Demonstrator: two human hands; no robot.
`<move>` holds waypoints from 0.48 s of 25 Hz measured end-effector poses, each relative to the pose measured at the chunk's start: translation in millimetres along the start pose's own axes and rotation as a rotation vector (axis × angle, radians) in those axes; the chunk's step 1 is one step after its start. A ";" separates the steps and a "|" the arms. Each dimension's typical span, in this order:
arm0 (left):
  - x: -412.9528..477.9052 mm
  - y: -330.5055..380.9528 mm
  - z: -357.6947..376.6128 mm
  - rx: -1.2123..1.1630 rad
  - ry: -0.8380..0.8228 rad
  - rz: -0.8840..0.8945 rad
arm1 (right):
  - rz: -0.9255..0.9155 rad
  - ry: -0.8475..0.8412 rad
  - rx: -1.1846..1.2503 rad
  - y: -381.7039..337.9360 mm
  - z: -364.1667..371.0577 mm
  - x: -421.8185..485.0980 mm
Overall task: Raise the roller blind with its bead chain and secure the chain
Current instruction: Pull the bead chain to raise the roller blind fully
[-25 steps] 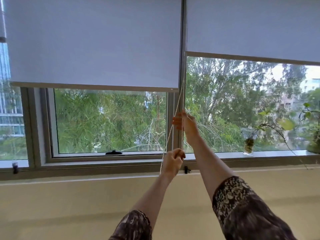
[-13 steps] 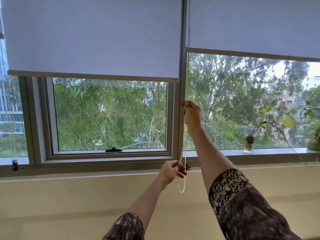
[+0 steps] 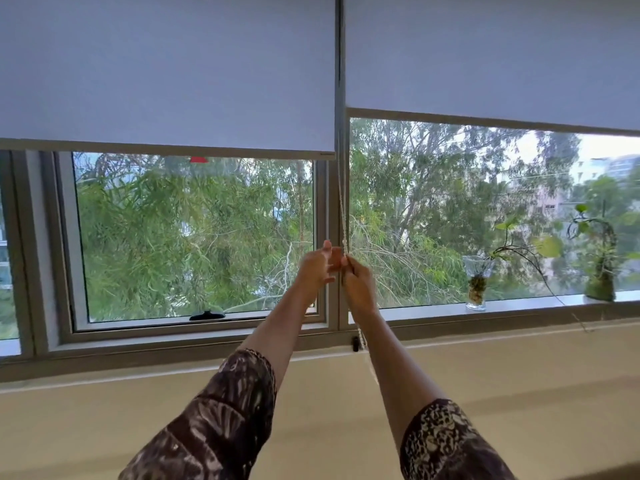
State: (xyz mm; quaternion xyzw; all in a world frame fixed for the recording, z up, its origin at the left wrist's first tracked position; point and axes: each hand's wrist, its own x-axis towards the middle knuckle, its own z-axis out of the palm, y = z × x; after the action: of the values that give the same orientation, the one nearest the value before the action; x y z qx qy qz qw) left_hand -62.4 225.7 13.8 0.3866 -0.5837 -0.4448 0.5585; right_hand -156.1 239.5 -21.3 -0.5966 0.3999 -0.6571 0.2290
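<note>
The left roller blind (image 3: 166, 71) is pale grey, and its bottom bar hangs across the upper part of the left window. Its bead chain (image 3: 343, 202) drops along the mullion between the two windows. My right hand (image 3: 358, 285) is closed around the chain at mid-window height. More chain (image 3: 362, 336) shows below it, partly hidden behind my right forearm. My left hand (image 3: 313, 268) is just left of the chain with fingers spread, holding nothing. A small black chain clip (image 3: 355, 343) sits on the lower window frame beneath my hands.
The right roller blind (image 3: 485, 53) hangs a little higher than the left one. On the right sill stand a glass vase with a trailing plant (image 3: 477, 289) and another potted plant (image 3: 601, 282). A black window handle (image 3: 207, 315) sits on the left frame. A beige wall (image 3: 104, 427) is below.
My right hand has pulled the chain down and the left blind's bottom bar has risen. My left hand let go of the lower chain and moved up beside my right hand.
</note>
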 end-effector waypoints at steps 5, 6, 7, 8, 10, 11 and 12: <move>19.4 41.2 12.9 0.008 0.018 0.114 | 0.004 0.004 -0.128 29.0 1.5 -20.8; 23.3 46.2 14.9 0.006 0.029 0.119 | 0.013 -0.013 -0.128 33.9 2.0 -25.7; 25.5 51.1 17.1 -0.003 0.037 0.121 | 0.021 -0.024 -0.127 39.0 2.5 -30.6; 26.5 55.3 19.7 -0.024 0.045 0.124 | 0.025 -0.024 -0.129 44.3 2.7 -35.9; 26.3 61.2 25.1 -0.079 0.075 0.135 | 0.029 -0.018 -0.154 52.4 3.3 -45.5; 25.9 61.1 27.3 -0.099 0.102 0.144 | 0.028 -0.021 -0.176 54.6 3.0 -49.5; 25.0 58.7 29.2 -0.116 0.129 0.154 | 0.026 -0.034 -0.192 56.8 2.3 -52.3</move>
State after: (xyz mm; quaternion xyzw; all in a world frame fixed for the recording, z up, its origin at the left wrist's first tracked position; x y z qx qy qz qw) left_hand -90.7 222.5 77.9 0.3355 -0.5478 -0.4078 0.6489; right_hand -154.3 246.9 -98.2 -0.6216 0.4648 -0.6025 0.1859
